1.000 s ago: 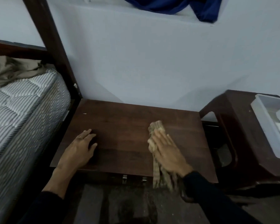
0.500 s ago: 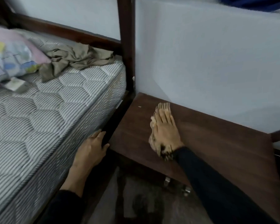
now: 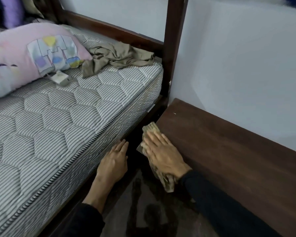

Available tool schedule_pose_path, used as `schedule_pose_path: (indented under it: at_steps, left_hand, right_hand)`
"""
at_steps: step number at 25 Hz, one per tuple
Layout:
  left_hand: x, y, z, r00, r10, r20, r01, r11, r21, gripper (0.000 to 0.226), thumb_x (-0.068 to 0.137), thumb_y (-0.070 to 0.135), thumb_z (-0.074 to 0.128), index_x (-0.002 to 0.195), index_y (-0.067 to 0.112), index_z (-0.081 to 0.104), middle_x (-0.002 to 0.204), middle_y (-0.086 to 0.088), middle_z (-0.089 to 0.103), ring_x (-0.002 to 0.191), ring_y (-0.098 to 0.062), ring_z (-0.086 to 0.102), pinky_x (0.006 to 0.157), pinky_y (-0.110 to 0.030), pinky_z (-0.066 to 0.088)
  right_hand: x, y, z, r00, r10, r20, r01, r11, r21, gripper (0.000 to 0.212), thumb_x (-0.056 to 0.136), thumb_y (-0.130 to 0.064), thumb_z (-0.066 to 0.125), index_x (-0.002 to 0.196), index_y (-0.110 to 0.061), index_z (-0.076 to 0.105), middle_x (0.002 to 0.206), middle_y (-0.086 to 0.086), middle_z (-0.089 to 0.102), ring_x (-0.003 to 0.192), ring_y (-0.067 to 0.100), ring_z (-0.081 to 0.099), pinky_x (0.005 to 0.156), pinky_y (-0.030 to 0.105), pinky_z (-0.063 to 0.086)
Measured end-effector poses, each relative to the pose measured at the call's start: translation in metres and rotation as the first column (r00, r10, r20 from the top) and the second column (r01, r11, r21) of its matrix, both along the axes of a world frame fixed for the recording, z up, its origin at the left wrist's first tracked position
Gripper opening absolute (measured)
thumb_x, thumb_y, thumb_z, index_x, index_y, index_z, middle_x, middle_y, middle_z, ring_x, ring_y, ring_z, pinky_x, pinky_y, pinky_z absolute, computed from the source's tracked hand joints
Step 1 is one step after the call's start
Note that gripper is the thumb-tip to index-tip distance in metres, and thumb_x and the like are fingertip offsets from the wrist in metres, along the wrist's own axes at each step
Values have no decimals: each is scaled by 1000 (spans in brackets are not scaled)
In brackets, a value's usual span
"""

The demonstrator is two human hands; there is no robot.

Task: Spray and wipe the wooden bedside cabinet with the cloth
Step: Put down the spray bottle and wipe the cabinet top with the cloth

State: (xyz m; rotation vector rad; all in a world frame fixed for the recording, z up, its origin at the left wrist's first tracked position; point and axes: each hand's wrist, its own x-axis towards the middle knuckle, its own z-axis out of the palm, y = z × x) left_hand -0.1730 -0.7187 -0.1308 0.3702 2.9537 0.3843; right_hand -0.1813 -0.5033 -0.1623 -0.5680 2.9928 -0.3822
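Note:
The dark wooden bedside cabinet (image 3: 229, 144) stands against the wall, right of the bed. A beige striped cloth (image 3: 150, 130) lies at the cabinet's front left corner, its tail hanging over the front edge. My right hand (image 3: 162, 153) lies flat on the cloth and presses it onto the top. My left hand (image 3: 114, 163) rests with fingers apart against the side of the mattress, left of the cabinet, holding nothing. No spray bottle is in view.
A striped quilted mattress (image 3: 58, 120) fills the left, carrying a pink pillow (image 3: 24, 53), a crumpled olive garment (image 3: 116, 57) and a small white device (image 3: 61, 78). A dark bedpost (image 3: 173, 45) rises beside the cabinet. Dark floor (image 3: 143, 211) lies below.
My right hand has slid the cloth leftward across the cabinet top to its front left corner. My left hand left the cabinet top and now rests on the mattress side. The view swung left.

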Motion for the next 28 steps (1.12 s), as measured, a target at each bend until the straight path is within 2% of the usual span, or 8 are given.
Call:
schedule_pose_path:
  at_steps: [2,6,9,13,15,19,24,28]
  left_hand:
    - [-2,1,-3,999,29,17,-29,999,13,57,98,20,45,153,14,30,159,-4,32,146,-21,31,116,-38,32]
    - [-10,8,1,997,66,32,-67,997,39,55,99,17,43,152,12,29,159,-7,33,146,-22,31,113,-37,34]
    - [-19,13,4,996,87,10,-87,995,51,54,100,19,41,152,12,30,159,-6,33,145,-22,32,113,-36,33]
    - [-33,34,7,999,25,-37,-21,993,120,52,102,26,39,152,13,31,160,-5,31,147,-19,27,117,-33,24]
    - [-42,50,7,996,-63,-65,72,988,133,53,102,29,39,153,13,31,160,-4,30,149,-17,22,119,-30,18]
    - [-58,86,5,978,-189,-87,197,975,104,53,102,30,37,152,13,31,160,-5,30,149,-18,22,122,-32,19]
    - [-60,144,5,948,-308,-83,316,943,104,52,100,25,43,150,9,36,158,-9,34,148,-22,27,121,-35,22]
    - [-46,210,15,913,-403,-61,407,903,138,53,102,26,40,152,11,31,161,-5,27,149,-19,21,120,-31,15]
  right_hand:
    - [-4,-18,3,999,-43,7,43,999,-4,58,106,-37,24,162,-22,21,171,0,7,157,21,-3,127,48,7]
    - [19,-7,6,987,162,16,-162,986,34,58,106,-32,30,161,-26,16,171,-3,2,157,21,-5,126,42,-4]
    - [4,-1,8,985,171,22,-171,985,18,54,108,-35,27,160,-25,21,171,-1,2,157,20,-7,126,40,-5]
    - [-56,42,6,995,-79,60,76,996,48,56,109,-43,12,163,-26,8,170,1,-7,156,19,-13,127,46,-2]
    - [-99,76,10,977,-208,56,204,976,74,58,109,-45,11,163,-26,5,171,2,-7,156,18,-12,127,44,-3]
    - [-133,101,14,910,-403,98,403,915,21,61,107,-47,16,163,-24,7,171,1,-6,157,17,-10,126,38,-7]
    - [-67,167,12,824,-561,79,562,827,6,62,106,-39,24,163,-22,9,171,1,0,157,20,-4,127,38,-3]
    - [32,267,12,707,-704,60,703,710,40,63,107,-40,24,163,-23,3,171,1,0,157,19,-4,126,36,-2]
